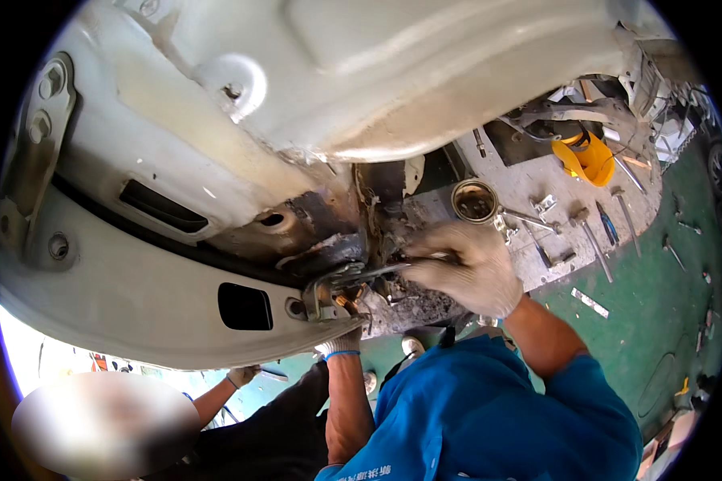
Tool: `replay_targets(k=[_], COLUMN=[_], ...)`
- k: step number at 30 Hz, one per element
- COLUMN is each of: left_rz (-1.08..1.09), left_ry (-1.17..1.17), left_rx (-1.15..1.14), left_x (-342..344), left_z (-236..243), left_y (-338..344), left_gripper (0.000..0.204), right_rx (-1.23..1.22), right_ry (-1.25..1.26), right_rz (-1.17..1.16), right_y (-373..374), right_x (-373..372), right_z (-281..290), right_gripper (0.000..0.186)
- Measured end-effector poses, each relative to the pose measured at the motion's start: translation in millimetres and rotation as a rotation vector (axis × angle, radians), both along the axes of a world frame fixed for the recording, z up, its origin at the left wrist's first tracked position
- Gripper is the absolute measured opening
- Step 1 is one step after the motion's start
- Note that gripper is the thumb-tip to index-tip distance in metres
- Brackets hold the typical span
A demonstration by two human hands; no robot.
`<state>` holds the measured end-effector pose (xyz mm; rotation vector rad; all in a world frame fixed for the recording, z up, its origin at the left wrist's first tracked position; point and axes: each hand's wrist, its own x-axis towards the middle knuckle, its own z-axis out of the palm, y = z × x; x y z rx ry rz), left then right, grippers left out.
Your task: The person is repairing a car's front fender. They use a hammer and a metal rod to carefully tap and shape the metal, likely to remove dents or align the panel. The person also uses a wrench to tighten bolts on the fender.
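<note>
My right hand (469, 268), in a pale knitted glove, is closed round a thin metal tool (385, 270) and is smeared by motion. The shaft points left to a metal clamp-like bracket (322, 298) at the edge of a white car body panel (152, 284). The kind of tool is not clear. Below the bracket, my gloved left hand (341, 345) reaches up to the panel's lower edge, which hides its fingers. Rusty, torn sheet metal (321, 212) with dark crumbled dirt lies just above and beside the tool.
A grey platform (529, 180) at right carries a round tin (475, 200), a yellow container (590, 160), hammers (594, 244) and pliers (608, 224). More tools lie on the green floor (618, 321). A co-worker's gloved hand (243, 375) is at lower left, near the panel. White bodywork (425, 72) overhangs the top.
</note>
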<state>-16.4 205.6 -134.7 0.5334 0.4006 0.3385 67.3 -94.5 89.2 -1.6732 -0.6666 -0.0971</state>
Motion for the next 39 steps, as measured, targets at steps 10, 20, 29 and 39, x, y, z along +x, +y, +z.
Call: replay_targets(k=[10,20,29,39], left_rz=[0.098,-0.269,-0.343,-0.227], left_ry=[0.17,0.788,0.965,0.752], left_rx=[-0.096,1.887,2.447,2.055], left_x=[-1,-6,-10,-8], left_z=[50,6,21,-8], left_y=[-27,-1,-5,2], left_gripper=[0.076,0.06,0.061,0.059], right_rx=[-0.307,0.453,0.317,0.155], right_ry=[-0.488,0.352,0.512,0.213], right_rz=[0.126,0.217,0.077,-0.003], right_y=[94,-32,17,48], right_x=[5,-9,-41,-50], right_z=[86,-24,-105,-136], right_gripper=[0.033,0.012,0.014,0.024])
